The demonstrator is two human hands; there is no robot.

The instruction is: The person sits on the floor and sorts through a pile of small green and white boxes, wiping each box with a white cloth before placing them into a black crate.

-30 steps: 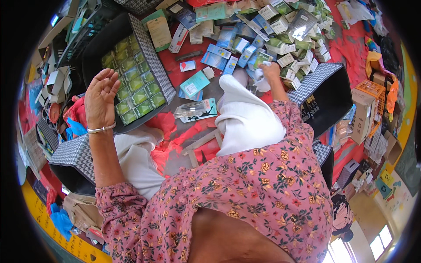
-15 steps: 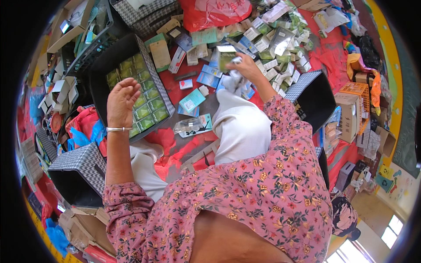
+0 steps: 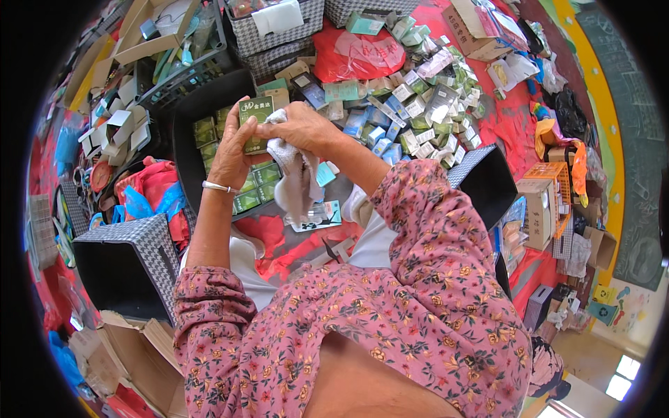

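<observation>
My left hand (image 3: 228,157) grips a small green box (image 3: 256,115) by its side, its printed face turned up. My right hand (image 3: 305,130) is closed on a whitish cloth (image 3: 295,182) that hangs from the fingers, and its fingertips meet the box's right edge. Beneath both hands lies a black storage bin (image 3: 182,129), with rows of similar green boxes (image 3: 263,187) packed inside. The hands hide part of those rows.
A heap of small cartons (image 3: 425,115) spreads ahead to the right, beside a red plastic bag (image 3: 359,56). Houndstooth-patterned bins stand at left (image 3: 129,244) and right (image 3: 491,177). An opened cardboard box (image 3: 143,359) is at lower left.
My right hand has come left from the carton heap, bringing the green box and the cloth. My left hand, empty before, now holds the box. The view has shifted slightly.
</observation>
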